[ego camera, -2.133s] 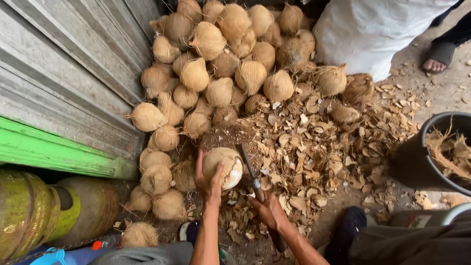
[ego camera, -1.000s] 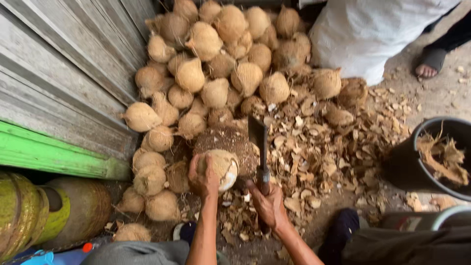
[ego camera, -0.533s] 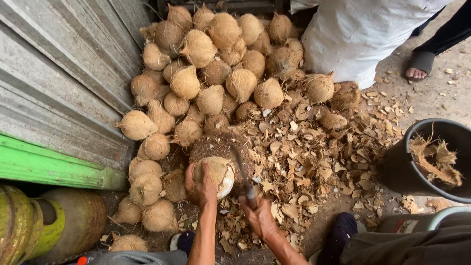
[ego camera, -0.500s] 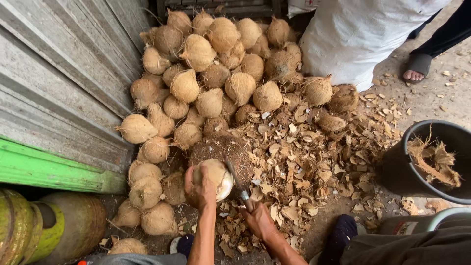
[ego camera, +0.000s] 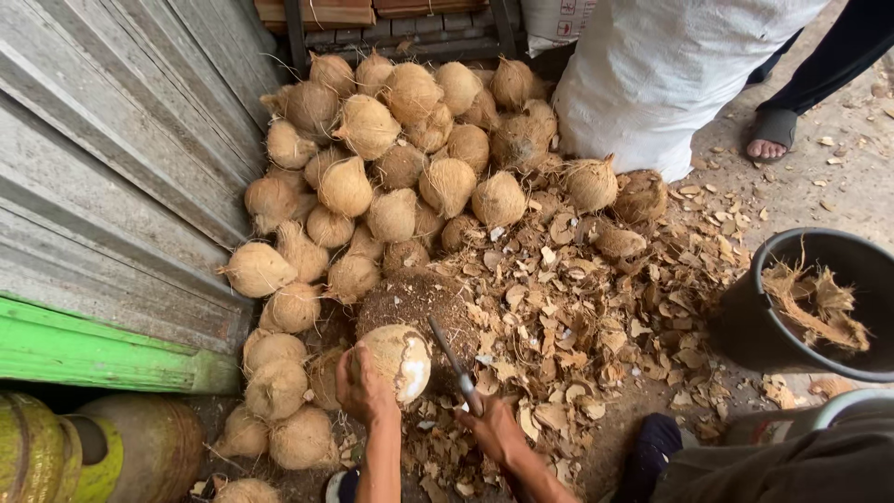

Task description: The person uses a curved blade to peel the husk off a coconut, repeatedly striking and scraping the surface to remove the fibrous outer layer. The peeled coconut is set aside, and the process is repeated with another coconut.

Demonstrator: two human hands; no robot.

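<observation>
My left hand grips a husked coconut, pressing it against a round, fibre-covered chopping block; a pale, shaved patch shows on the nut's right side. My right hand is closed on the handle of a cleaver-like knife, whose blade points up and left, close to the coconut's right edge. A big heap of brown husked coconuts is piled behind the block, against the wall.
Shell chips litter the ground on the right. A black bucket holds husk fibres. A white sack stands at the back, another person's sandalled foot beside it. Grey wooden wall left, yellow-green gas cylinder bottom left.
The knife came down from a raised, upright position to a low one beside the coconut. My left hand kept the coconut on the block. The view shifted slightly.
</observation>
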